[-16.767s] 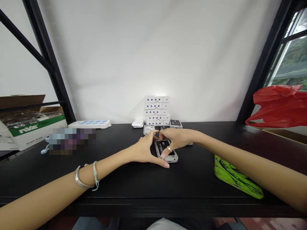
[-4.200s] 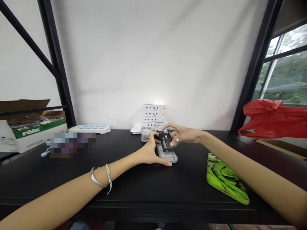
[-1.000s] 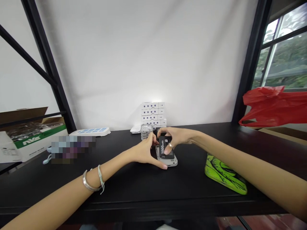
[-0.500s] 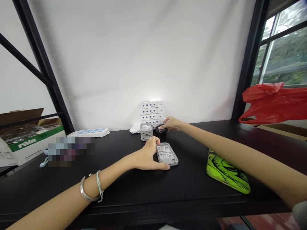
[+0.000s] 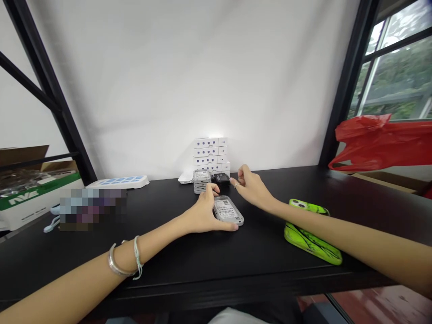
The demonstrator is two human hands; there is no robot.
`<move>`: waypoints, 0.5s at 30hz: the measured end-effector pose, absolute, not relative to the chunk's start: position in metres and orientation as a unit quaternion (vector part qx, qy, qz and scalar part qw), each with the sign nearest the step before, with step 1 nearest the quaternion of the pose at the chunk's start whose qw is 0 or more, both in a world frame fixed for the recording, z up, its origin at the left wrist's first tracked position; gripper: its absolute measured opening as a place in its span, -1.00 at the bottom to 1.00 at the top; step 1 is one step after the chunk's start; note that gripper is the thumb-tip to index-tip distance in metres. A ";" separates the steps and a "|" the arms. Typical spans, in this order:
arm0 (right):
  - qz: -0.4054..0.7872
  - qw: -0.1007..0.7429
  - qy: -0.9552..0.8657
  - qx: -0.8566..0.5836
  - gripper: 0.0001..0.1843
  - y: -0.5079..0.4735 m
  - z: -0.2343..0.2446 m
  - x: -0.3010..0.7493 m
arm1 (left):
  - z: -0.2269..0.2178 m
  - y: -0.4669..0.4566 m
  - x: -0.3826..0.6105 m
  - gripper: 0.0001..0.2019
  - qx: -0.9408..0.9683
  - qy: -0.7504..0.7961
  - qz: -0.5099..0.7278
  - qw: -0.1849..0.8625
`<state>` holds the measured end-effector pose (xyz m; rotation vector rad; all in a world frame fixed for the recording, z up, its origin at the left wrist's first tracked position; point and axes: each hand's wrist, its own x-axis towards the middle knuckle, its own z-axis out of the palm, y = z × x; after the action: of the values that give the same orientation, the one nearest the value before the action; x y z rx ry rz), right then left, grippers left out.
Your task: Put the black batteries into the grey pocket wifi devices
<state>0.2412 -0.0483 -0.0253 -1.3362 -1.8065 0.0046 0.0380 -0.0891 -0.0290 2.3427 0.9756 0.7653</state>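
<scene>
My left hand [image 5: 202, 213] grips a small grey device [image 5: 227, 210] lying on the black table [image 5: 202, 256], thumb on its far edge and fingers along its near side. The device's back is open and shows a white label. My right hand [image 5: 251, 189] hovers just right of it, fingers loosely curled and holding nothing. A black battery [image 5: 221, 178] lies on the table behind the device, a short way from my right fingertips. A stack of similar grey devices [image 5: 201, 181] stands to the battery's left.
A pile of small white boxes [image 5: 211, 154] stands against the white wall. A white tray with blue squares [image 5: 118, 181] lies at the back left, beside a cardboard box [image 5: 30, 189]. A green phone [image 5: 310, 236] lies under my right forearm. A red bag [image 5: 381, 141] sits at the right.
My right hand lifted the black battery out of the grey device, set it down at the back near the stack, and has now drawn back empty. My left hand kept holding the device.
</scene>
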 end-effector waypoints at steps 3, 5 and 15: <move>0.005 0.455 -0.734 -0.504 -0.79 -0.062 -0.029 0.245 | -0.030 -0.087 0.037 -0.23 0.861 0.355 0.280 0.234; 0.025 0.452 -0.754 -0.476 -0.80 -0.069 -0.030 0.247 | -0.032 -0.086 0.037 -0.23 0.862 0.353 0.279 0.234; 0.078 0.409 -0.763 -0.495 -0.84 -0.036 0.008 0.254 | 0.008 -0.078 0.027 -0.24 0.882 0.304 0.338 0.123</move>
<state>0.2540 -0.0355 0.0081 -1.2473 -1.9214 0.1956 0.0267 -0.0780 0.0080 2.5733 0.8874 0.9860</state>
